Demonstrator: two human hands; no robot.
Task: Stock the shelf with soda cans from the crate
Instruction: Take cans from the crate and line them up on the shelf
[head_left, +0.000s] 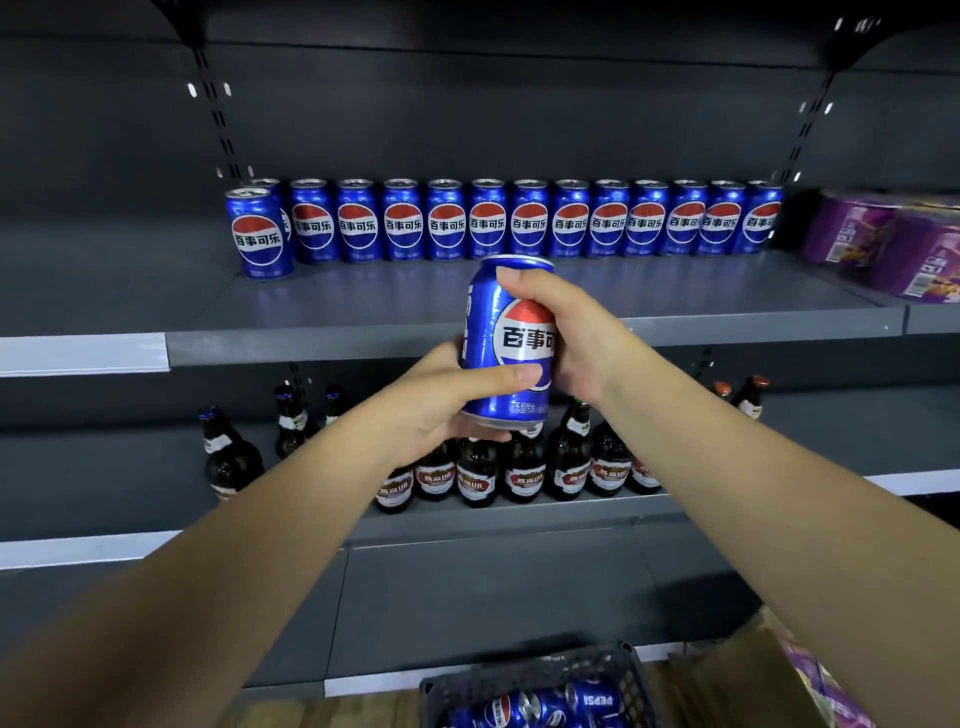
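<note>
Both hands hold one blue Pepsi can (506, 343), which stands nearly upright in the air with its red, white and blue logo facing the camera. The left hand (441, 400) grips the can's lower part, its thumb lying across the front below the logo and its fingers curled under and behind the base. The right hand (566, 332) grips the can's upper right side, its fingers wrapped round the back and a fingertip reaching the top rim.

Behind and just above the held can runs the dark grey shelf (675, 306). A row of Pepsi cans (530, 221) stands along its back, and the can's top overlaps its front part in this view. One more can (258, 234) stands forward of that row, up and to the left of the held can. Purple packs (893, 239) lie up and far to its right. Below the held can, brown beer bottles (478, 475) stand on the next shelf down. Well below it, at the bottom edge, sits the dark plastic crate (530, 670) with loose Pepsi cans (592, 699) lying on their sides inside.
</note>
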